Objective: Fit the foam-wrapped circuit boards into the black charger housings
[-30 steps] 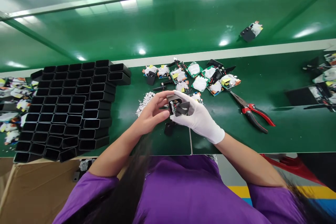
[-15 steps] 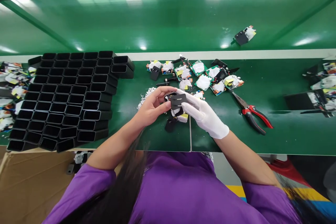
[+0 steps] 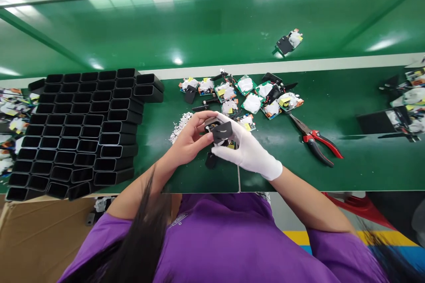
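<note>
Over the middle of the bench, both hands are closed around a small black plastic end cap (image 3: pixel 222 131); some of the part behind it is hidden by my fingers. My bare left hand (image 3: pixel 186 145) grips it from the left, thumb against its lower left edge. On the other side, my right hand (image 3: pixel 250 152) in a white glove has its fingers around the cap's right side and underneath. A circuit board (image 3: pixel 246 122) with white filler and a yellow component lies just beyond the gloved hand. Another black piece (image 3: pixel 210 160) rests on the bench below the hands.
Many open black rectangular housings (image 3: pixel 75 120) stand in rows at left. White crumbs (image 3: pixel 179 127) lie by my left hand, several filler-covered boards (image 3: pixel 252 103) behind. Red-and-black pliers (image 3: pixel 314 139) lie at right, near more assemblies (image 3: pixel 413 119). One board with a cap (image 3: pixel 289 43) sits on the green back panel.
The black end cap has been tilted in my hands, so its slotted face shows differently. My gloved fingers have shifted lower around it. The whole view has moved slightly.
</note>
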Demonstrator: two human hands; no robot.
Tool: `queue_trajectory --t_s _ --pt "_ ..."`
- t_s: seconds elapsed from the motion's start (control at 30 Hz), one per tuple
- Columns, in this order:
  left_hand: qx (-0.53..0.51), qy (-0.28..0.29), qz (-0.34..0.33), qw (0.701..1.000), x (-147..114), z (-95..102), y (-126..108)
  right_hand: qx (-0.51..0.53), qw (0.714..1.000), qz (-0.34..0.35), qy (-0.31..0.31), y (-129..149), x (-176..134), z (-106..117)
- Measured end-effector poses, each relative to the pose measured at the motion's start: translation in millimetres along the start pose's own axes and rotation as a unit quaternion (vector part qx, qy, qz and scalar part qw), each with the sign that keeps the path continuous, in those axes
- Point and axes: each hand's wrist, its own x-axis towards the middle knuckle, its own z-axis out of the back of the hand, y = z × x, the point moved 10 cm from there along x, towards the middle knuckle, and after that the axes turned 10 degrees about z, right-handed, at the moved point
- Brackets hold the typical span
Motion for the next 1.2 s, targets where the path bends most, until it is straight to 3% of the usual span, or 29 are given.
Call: queue_trajectory --t_s 0.27,0.47,0.83,1.07,1.2 --pt "0.062 0.025 0.029 0.997 0 -5.7 5 0.04 0.999 -0.019 -0.03 -13 0 0" --pt "0.06 -0.002 0.032 0.998 -4 -6.3 7 0.007 0.997 -0.039 -0.067 -20 -2 2" --pt "0.1 -0.03 -0.027 0.994 -9 -7.3 1 -0.082 0.994 0.03 -0.061 -4 2 6" --pt "0.127 -0.087 -0.077 0.985 -12 -5.2 -7 -0.116 0.987 0.056 -0.101 5 3 -2" --pt "0.082 -0.107 -0.081 0.987 -11 5.2 -12 -0.145 0.978 0.074 -0.129 14 11 -3"
